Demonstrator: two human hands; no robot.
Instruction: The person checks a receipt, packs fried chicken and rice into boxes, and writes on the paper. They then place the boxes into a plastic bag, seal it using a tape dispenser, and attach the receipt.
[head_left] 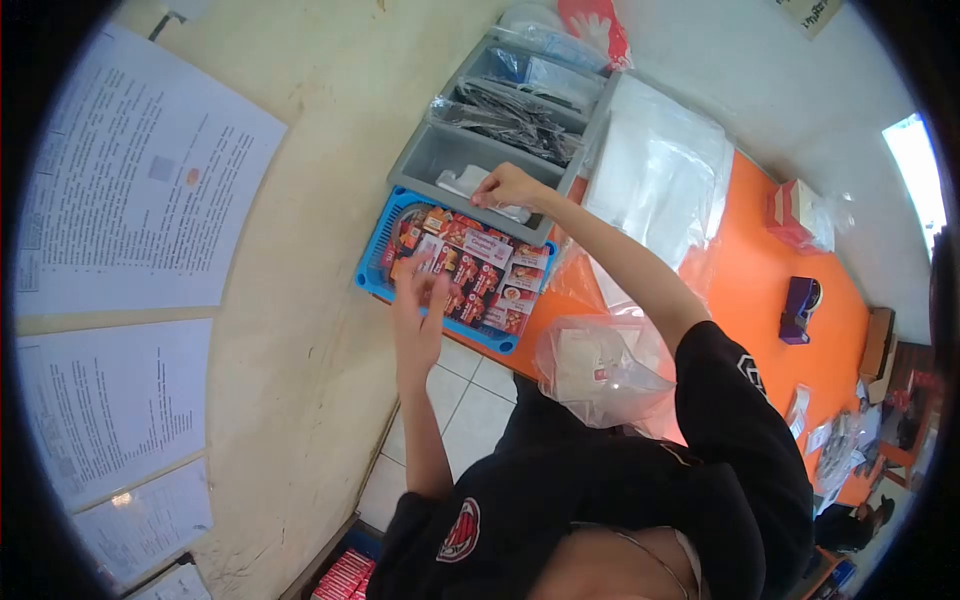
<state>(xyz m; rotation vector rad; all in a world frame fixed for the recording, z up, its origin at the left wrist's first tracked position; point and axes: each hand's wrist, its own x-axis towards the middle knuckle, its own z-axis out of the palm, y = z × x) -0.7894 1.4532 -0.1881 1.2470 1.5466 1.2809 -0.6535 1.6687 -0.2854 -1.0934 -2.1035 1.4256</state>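
Observation:
My left hand (420, 310) hovers over the left front part of a blue plastic basket (372, 262), its fingers apart and holding nothing I can see. Inside the basket lie several small red and orange printed sachets (475, 270). My right hand (508, 187) is at the front compartment of a grey divided tray (420, 155), thumb and fingertips pinched together. White flat pieces (515, 212), perhaps paper or wrapped packets, lie in that compartment around the fingertips. Whatever the pinch holds is hidden or too small to make out.
Black wrapped cutlery (510, 120) fills another tray compartment. Clear plastic bags (660, 150) lie on the orange table (745, 260), with a filled clear bag (600, 365) near its edge. A purple tape dispenser (800, 310) stands farther right. Another person (850, 525) is at the far right.

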